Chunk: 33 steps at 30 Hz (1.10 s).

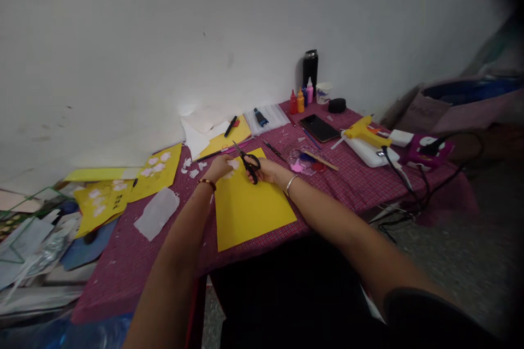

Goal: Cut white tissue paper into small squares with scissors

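Note:
In my right hand is a pair of scissors with black handles, its blades pointing up and to the left. My left hand is closed on a small piece of pale pink paper, left of the scissors. Both hands are over the far end of a yellow sheet of paper lying before me. Small white paper scraps lie left of my left hand. A larger white paper piece rests further left, near two yellow sheets with pale pink flower shapes.
Right of the yellow sheet are a paint-smeared palette with a wooden stick, a phone and a yellow glue gun with cables. Small paint bottles and a black flask stand near the wall. Clutter fills the lower left.

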Tool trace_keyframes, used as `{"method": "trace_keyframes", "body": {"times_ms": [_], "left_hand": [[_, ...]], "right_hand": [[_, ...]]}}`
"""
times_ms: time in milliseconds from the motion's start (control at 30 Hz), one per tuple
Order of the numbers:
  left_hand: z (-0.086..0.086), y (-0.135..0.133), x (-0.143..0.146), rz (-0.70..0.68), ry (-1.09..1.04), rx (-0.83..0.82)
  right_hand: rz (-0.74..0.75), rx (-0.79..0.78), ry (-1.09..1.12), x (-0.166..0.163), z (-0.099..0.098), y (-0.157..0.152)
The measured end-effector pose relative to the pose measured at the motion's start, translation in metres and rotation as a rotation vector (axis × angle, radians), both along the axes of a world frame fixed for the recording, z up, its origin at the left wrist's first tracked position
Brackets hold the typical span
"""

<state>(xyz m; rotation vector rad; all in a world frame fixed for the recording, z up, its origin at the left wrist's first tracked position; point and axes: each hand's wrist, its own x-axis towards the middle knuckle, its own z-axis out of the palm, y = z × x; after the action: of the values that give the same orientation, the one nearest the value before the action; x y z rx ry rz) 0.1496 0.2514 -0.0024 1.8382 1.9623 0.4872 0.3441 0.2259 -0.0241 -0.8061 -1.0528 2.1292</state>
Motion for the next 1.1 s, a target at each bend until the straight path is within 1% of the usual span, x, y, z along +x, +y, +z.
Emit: {"method": "trace_keyframes", "body": {"times_ms": [100,267,367,433,533,633,700,767,867,967,1100], "left_hand": [[-0.005,0.008,0.007,-0.005,0.053,-0.049],[-0.009,0.009,0.01,0.015,0.127,-0.113],[-0.006,0.007,0.01,0.014,0.135,-0.134],[0.002,0.003,0.003,0.018,0.116,-0.126],[0.023,-0.012,-0.024,0.042,0.065,-0.076],[0.043,-0.04,-0.06,0.057,0.031,-0.048],[0.049,-0.063,-0.08,0.051,0.037,-0.054],[0.046,-0.084,-0.091,0.029,0.056,-0.076],[0.036,-0.107,-0.094,-0.022,0.095,-0.094],[0.026,-0.116,-0.086,-0.079,0.125,-0.083],[0.015,-0.117,-0.073,-0.106,0.16,-0.06]], "right_hand": [[0.005,0.019,0.0,-0.001,0.001,-0.001],[0.011,0.034,0.014,-0.002,-0.001,-0.001],[0.006,0.037,0.015,-0.003,-0.003,-0.001],[0.002,0.037,0.009,-0.003,-0.003,0.0],[-0.001,0.032,-0.003,-0.002,-0.004,0.0],[0.003,0.025,-0.011,-0.002,-0.004,0.0],[0.003,0.023,-0.015,-0.003,-0.004,0.0],[-0.001,0.026,-0.02,-0.003,-0.003,-0.001],[-0.012,0.035,-0.031,-0.003,-0.002,-0.002],[-0.027,0.044,-0.038,-0.002,-0.002,-0.004],[-0.028,0.051,-0.037,-0.001,-0.004,-0.004]]}}
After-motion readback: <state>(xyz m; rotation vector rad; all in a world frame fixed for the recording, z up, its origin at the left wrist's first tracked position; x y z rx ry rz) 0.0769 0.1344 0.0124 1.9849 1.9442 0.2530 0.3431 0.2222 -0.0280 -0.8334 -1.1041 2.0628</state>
